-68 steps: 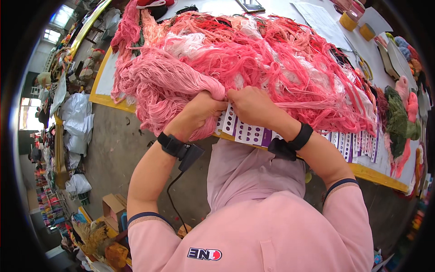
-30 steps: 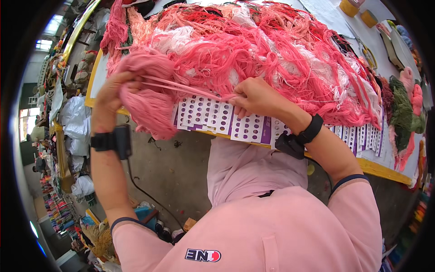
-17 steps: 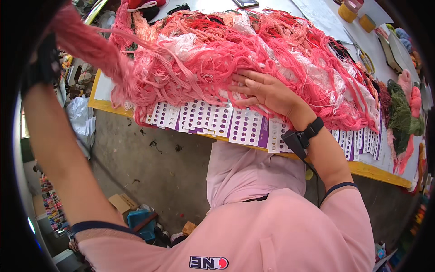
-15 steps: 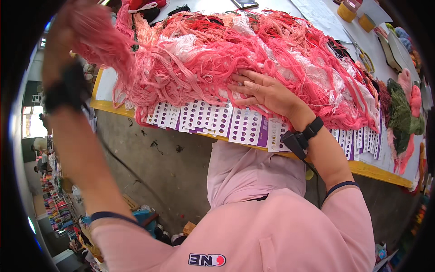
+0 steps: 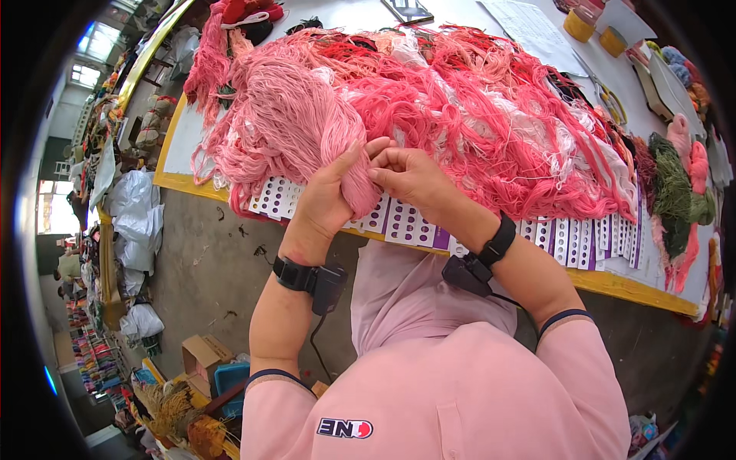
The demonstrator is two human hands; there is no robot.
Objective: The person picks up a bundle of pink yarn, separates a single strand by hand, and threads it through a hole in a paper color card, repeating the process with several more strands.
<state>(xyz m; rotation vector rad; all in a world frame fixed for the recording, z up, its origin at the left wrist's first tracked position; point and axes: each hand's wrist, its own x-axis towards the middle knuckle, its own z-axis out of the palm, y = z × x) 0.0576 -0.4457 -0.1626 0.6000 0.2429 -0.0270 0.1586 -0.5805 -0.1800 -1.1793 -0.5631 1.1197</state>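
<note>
A thick pink skein of thread (image 5: 295, 107) lies over the left part of the thread pile, its near end drooping at the table edge. Wrapped round that end is my left hand (image 5: 333, 184). My right hand (image 5: 406, 175) meets it there, fingers curled and pinched at the skein's right side; whatever thread sits between the fingertips is too fine to make out. Beneath spreads a tangled heap of pink, red and white thread (image 5: 491, 130). White and purple cards with punched holes (image 5: 410, 222) stick out from under the heap along the near edge.
The white table (image 5: 172, 146) has a yellow front edge. Scissors (image 5: 609, 100), paper sheets (image 5: 537, 34) and yellow tape rolls (image 5: 580, 24) lie at the far right. Green and pink skeins (image 5: 678, 184) hang at the right end. White bags (image 5: 134, 222) and a cardboard box (image 5: 205, 360) stand left.
My left hand has come from the upper left to the middle, bringing the pink skein down onto the heap. My right hand has left its flat rest on the threads and closed beside it.
</note>
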